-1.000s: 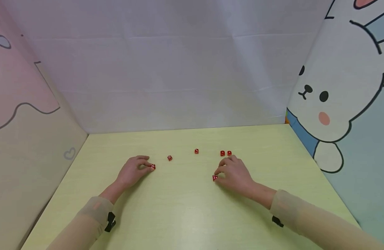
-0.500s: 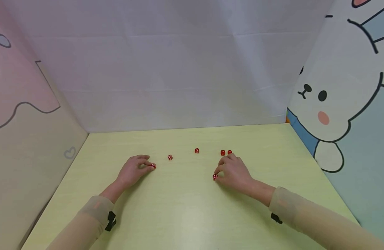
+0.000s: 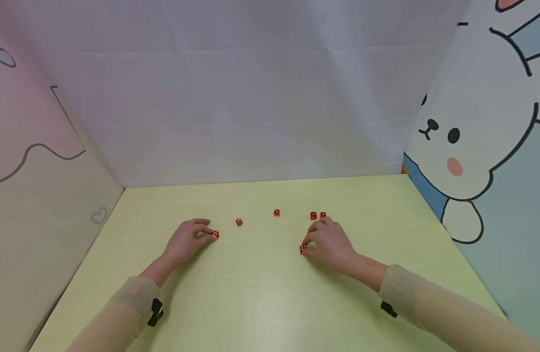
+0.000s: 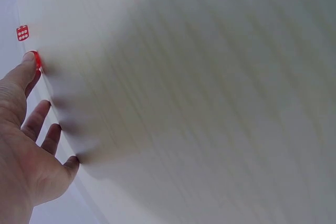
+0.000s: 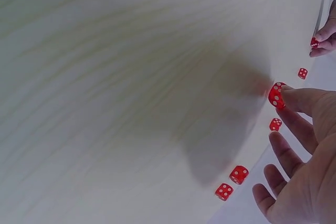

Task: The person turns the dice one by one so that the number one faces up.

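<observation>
Between the thumb and index finger of my left hand (image 3: pixel 189 241) a red die (image 3: pixel 215 234) with white pips is pinched at the table's left side. My right hand (image 3: pixel 329 246) pinches another red die (image 3: pixel 303 249) the same way, nearer the front; the right wrist view shows the thumb on that die (image 5: pixel 276 95). The other fingers of both hands are spread apart from the dice. Behind and between the hands lie a die (image 3: pixel 239 222) and a die (image 3: pixel 276 212). Just beyond the right fingers two dice sit side by side, a left one (image 3: pixel 313 215) and a partly hidden right one (image 3: pixel 323 214).
The pale yellow wooden table (image 3: pixel 252 293) ends at a white cloth wall (image 3: pixel 261 107) behind. A beige and pink panel (image 3: pixel 45 220) bounds the left side, and a panel with a cartoon rabbit (image 3: pixel 485 146) bounds the right.
Both hands keep their pinch on the dice and stay almost in place. The whole head view shifts by a few pixels. The other dice lie where they were.
</observation>
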The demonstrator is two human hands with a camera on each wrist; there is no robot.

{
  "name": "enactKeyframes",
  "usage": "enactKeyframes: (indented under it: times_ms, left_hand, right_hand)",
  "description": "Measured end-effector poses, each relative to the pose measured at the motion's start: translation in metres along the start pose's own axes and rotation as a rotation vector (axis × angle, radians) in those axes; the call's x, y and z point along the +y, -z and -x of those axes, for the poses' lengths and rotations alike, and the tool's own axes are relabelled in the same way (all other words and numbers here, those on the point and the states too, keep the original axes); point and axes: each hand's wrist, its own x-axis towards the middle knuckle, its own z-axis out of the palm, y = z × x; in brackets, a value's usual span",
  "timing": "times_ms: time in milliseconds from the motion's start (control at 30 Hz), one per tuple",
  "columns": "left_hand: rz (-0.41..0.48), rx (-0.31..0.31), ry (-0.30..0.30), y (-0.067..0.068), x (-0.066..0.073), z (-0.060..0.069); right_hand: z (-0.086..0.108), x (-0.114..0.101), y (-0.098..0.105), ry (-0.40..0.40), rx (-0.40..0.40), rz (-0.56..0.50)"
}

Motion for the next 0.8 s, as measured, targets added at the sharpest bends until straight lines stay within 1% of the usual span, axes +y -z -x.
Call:
enactKeyframes:
  times_ms: [167, 300, 467, 600, 800]
  left_hand:
    - [0.000, 0.006, -0.009, -0.002, -0.003, -0.001]
    - [-0.003, 0.006, -0.012, -0.003, -0.004, -0.002]
    - [-0.007, 0.003, -0.014, -0.003, -0.005, -0.002]
    - [-0.007, 0.001, -0.020, -0.004, -0.005, -0.002]
    - [-0.005, 0.004, -0.017, -0.005, -0.006, -0.003]
  right_hand:
    - [0.002, 0.003, -0.003, -0.046, 0.010, -0.051]
    - [0.005, 0.004, -0.008, -0.114, 0.008, -0.152]
    - [0.010, 0.008, -0.016, -0.176, 0.012, -0.276]
    - [0.012, 0.010, -0.021, -0.180, 0.038, -0.322]
    - [0.013, 0.009, -0.025, -0.172, 0.057, -0.355]
